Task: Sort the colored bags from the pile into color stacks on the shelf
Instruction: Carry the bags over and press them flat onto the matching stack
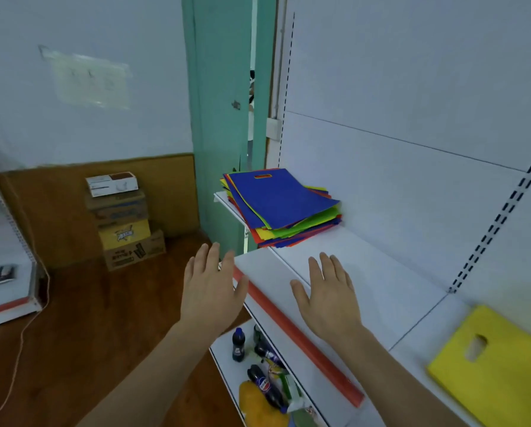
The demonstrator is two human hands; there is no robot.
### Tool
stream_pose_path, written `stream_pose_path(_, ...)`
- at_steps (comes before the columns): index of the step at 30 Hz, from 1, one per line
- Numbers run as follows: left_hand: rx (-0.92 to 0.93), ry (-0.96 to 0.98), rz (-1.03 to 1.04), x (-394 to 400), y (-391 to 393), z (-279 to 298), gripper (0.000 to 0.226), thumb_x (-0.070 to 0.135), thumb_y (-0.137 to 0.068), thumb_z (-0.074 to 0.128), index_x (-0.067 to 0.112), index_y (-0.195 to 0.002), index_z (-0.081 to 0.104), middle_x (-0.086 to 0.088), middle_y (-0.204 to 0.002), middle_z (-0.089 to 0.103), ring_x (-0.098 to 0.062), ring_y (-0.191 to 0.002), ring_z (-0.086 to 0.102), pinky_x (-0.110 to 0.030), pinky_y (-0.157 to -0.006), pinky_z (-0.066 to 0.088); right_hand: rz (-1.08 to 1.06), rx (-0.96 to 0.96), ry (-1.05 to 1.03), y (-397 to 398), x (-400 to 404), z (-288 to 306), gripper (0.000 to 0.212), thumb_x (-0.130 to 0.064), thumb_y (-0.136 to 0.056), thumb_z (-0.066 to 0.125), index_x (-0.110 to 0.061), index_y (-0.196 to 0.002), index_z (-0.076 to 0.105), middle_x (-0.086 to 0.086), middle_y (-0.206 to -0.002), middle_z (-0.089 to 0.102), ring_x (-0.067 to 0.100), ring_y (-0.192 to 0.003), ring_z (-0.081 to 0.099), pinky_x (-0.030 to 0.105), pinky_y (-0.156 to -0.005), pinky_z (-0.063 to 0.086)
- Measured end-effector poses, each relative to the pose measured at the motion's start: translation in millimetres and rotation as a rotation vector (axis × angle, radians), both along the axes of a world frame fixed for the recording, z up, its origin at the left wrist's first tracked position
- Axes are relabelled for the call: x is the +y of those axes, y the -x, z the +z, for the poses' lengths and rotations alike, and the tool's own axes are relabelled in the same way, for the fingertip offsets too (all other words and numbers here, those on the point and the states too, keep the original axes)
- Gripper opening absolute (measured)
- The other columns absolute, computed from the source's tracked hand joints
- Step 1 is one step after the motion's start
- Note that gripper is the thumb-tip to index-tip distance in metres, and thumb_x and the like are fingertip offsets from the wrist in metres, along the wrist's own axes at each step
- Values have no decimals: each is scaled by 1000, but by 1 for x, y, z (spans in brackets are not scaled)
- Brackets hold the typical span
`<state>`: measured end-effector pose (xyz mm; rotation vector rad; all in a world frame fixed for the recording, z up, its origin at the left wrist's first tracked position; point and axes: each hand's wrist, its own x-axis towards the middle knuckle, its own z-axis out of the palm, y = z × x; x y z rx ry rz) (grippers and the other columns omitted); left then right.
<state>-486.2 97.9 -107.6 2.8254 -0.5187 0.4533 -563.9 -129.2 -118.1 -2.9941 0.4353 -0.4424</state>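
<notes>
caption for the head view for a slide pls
Both open hands, left hand and right hand, reach toward the mixed bag pile; one yellow bag already placed.

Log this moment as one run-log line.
left hand: open, empty | right hand: open, empty | pile: blue on top | yellow bag: set apart

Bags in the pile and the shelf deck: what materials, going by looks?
Pile of bags: likely non-woven fabric; matte, thin flat sheets with die-cut handle slots, edges lying slightly wavy. The yellow bag looks the same. Shelf: probably white painted sheet metal; smooth, faint sheen, with a red strip, likely plastic, along the front edge.
</notes>
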Motion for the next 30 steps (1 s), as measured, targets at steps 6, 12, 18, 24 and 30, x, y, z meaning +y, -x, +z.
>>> stream_pose_path(6,-14,-49,-39,-18,-121,1,66,63,-106,32,27,-161,36,-7,-171,29,-31,-160,17,-49,-128,13,-43,-77,-40,-114,-10,1,76,-63,-106,33,-13,-161,39,13,-169,32,32,-159,21,48,-127,23)
stream_pose_path(12,-29,-34,-118,-47,-221,26,67,64,-105,35,26,-160,35,-6,-169,30,-29,-160,18,-50,-129,20,-126,-55,-33,-207,-28,13,78,-67,-105,25,-15,-164,33,12,-172,26,31,-161,15,49,-129,21)
stream_pose_path(18,-16,-45,-210,-66,-301,20,69,64,-105,32,24,-162,33,-8,-170,29,-30,-159,19,-51,-129,22,-208,14,-3,-265,-36,16,81,-69,-104,16,-17,-165,29,11,-174,21,31,-162,11,51,-129,20)
stream_pose_path(24,-7,-84,-378,-84,-380,10,72,64,-105,28,23,-164,30,-9,-172,24,-32,-160,14,-51,-131,15,-344,96,-4,-307,-31,15,83,-74,-103,13,-21,-165,28,9,-174,20,30,-162,8,54,-129,18)
stream_pose_path(30,-38,-170,-555,-105,-428,12,79,69,-102,26,20,-164,30,-15,-172,23,-35,-159,16,-53,-130,13,-501,221,-24,-316,-20,11,79,-74,-102,18,-27,-164,31,2,-173,25,29,-161,12,56,-129,15)
